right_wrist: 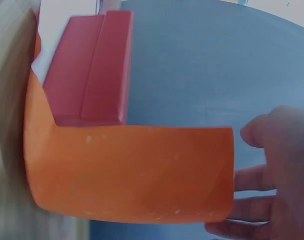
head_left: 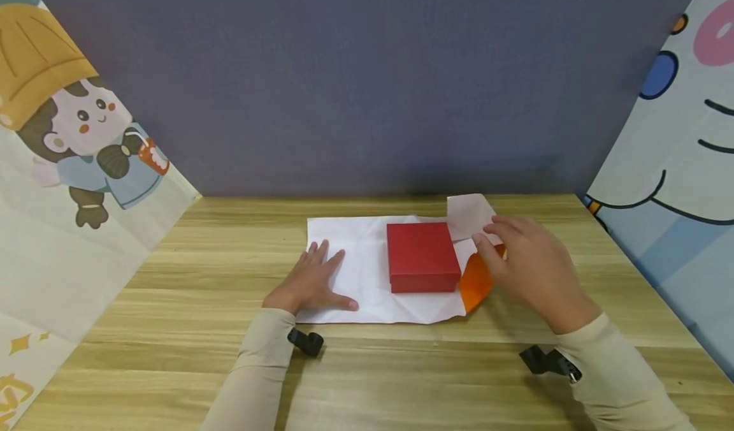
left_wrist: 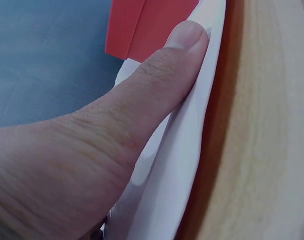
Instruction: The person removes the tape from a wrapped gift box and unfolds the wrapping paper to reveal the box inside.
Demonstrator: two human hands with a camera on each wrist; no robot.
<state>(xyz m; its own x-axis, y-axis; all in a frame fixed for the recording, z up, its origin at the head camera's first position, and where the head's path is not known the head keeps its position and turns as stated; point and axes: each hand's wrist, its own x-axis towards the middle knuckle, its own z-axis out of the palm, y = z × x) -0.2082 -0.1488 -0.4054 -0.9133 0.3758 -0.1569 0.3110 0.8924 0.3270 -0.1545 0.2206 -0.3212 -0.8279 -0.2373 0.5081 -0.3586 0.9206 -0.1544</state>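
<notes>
A red lidded box (head_left: 423, 252) sits on a sheet of paper (head_left: 367, 284), white on its upper face and orange beneath. My left hand (head_left: 312, 281) rests spread on the sheet's left part, its thumb (left_wrist: 176, 65) lying along the near edge. To the right of the box, the sheet's end stands bent upward, with the orange side (right_wrist: 137, 172) outward. My right hand (head_left: 527, 265) is at the top edge of this raised flap (head_left: 467, 214). Its fingers (right_wrist: 254, 177) touch the flap and are partly hidden behind it, while the thumb lies apart from the paper.
The sheet lies on a wood-grain table (head_left: 355, 380). A grey-blue panel (head_left: 367, 87) stands along the back edge. Cartoon-printed sheets (head_left: 34, 227) flank the table left and right. Small black devices (head_left: 306, 342) are strapped at both wrists.
</notes>
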